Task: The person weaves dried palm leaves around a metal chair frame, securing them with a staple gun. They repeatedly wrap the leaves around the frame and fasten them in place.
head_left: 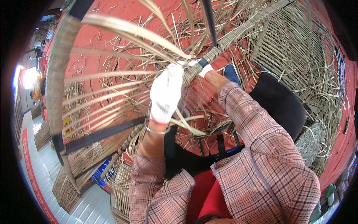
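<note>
Gloved hands (166,93) apparently on wicker-wrapped rod (238,33)

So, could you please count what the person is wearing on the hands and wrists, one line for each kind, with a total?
White gloves: 2, one on the left hand and one on the right hand, both at the wrapped rattan bar
Metal bangle: 1, on the left wrist
Total: 3
</note>
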A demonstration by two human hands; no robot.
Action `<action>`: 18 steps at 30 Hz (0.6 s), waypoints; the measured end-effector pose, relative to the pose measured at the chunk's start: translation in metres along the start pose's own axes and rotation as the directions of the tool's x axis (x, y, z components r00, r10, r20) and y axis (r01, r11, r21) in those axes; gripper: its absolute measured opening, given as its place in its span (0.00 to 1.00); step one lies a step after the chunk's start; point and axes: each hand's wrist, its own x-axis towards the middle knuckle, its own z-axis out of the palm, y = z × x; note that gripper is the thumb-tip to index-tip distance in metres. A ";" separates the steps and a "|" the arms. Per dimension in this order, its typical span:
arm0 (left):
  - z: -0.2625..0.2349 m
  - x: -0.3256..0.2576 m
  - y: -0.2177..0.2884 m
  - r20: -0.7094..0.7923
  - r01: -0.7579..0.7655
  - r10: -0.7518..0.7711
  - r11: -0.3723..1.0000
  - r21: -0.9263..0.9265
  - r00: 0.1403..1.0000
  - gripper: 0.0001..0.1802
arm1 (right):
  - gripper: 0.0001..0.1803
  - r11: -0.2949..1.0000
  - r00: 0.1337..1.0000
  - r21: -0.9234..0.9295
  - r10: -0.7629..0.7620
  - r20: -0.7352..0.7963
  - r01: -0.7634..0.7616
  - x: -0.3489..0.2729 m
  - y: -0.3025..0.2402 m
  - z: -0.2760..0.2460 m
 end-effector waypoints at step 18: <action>0.007 0.008 0.030 0.038 0.221 -0.225 0.971 0.089 0.974 0.27 | 0.10 0.953 0.992 -0.304 0.040 0.121 -0.001 0.006 -0.006 0.003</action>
